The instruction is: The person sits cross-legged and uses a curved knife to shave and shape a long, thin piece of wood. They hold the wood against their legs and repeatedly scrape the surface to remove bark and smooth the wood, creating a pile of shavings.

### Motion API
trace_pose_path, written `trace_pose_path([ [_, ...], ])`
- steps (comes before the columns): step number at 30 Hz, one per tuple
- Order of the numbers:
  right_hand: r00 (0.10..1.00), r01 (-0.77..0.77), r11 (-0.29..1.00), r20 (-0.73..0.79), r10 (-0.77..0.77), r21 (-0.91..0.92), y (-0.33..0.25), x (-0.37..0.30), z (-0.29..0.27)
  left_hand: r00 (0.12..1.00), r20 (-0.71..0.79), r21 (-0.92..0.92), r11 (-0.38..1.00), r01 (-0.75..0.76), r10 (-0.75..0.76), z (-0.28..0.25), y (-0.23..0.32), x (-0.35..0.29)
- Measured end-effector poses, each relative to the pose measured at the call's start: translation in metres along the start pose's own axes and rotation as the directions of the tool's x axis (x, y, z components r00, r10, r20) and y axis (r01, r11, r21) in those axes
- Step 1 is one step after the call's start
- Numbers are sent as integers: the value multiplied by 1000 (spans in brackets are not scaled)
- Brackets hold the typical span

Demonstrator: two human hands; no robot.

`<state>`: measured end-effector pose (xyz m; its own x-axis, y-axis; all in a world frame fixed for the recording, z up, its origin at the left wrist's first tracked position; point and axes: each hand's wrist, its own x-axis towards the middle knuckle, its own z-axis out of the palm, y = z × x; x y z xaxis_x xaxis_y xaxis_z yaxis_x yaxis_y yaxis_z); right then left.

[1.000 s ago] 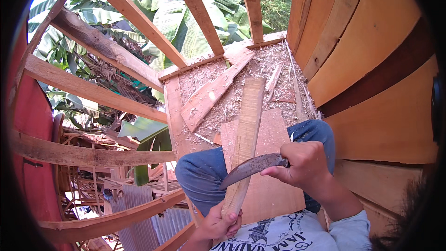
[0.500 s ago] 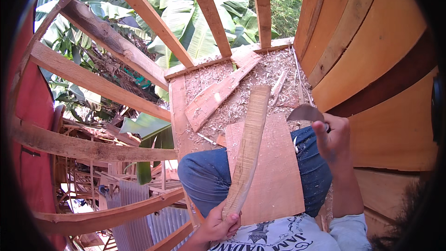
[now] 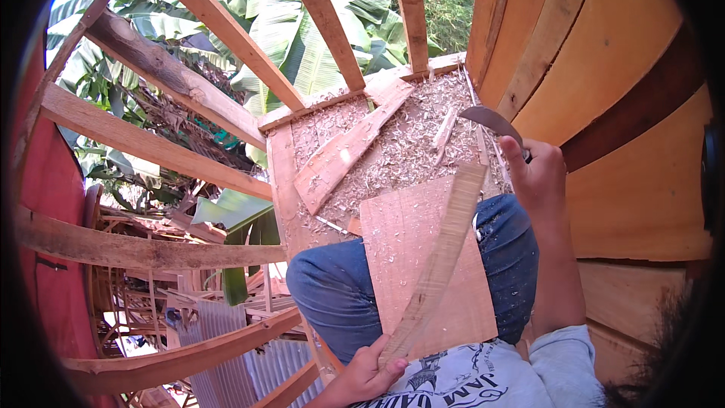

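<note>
My left hand [image 3: 368, 372] is closed around the lower end of a long, slightly curved wooden piece [image 3: 436, 257], which slants up and to the right over my lap. Its far end comes near the right edge of a flat wooden board [image 3: 393, 242] lying across my thighs. On the right, my right hand [image 3: 542, 177] grips a knife with a broad curved blade [image 3: 489, 119]. Most of its handle is hidden in my fingers. The blade is raised beyond the wooden piece's far end, apart from it, pointing left.
Shavings [image 3: 408, 143] cover the plank floor ahead, where a cut board [image 3: 347, 151] and thin offcuts [image 3: 445, 134] lie. Wooden slats [image 3: 158, 143] form an open frame at the left and front. A plank wall [image 3: 619, 83] rises close on the right.
The far end of the wooden piece has swung right and come lower. My right hand has lifted the knife upward, away from my lap. The board stays on my thighs.
</note>
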<state>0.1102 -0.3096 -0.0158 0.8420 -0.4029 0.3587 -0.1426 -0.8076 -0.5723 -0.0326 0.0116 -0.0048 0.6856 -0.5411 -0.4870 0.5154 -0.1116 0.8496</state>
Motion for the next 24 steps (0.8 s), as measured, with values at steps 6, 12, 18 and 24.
trace_pose_path([
  [6, 958, 262, 961, 94, -270, 86, -28, -46, -20, 992, -126, 4, 1000, 28, -27, -10, 5, 2],
  [12, 871, 444, 896, 233, -433, 5, -30, -50, -6, 998, -61, 153, 988, -6, 15, -4, -1, 6],
  [18, 994, -110, 990, 37, 107, 93, 17, 1, 5, 992, 20, 325, 937, -128, 129, 8, -2, -2],
  [24, 989, 63, 977, 116, -88, 202, -8, -42, -15, 997, -71, -183, 983, 11, -24, -13, 1, -1],
])
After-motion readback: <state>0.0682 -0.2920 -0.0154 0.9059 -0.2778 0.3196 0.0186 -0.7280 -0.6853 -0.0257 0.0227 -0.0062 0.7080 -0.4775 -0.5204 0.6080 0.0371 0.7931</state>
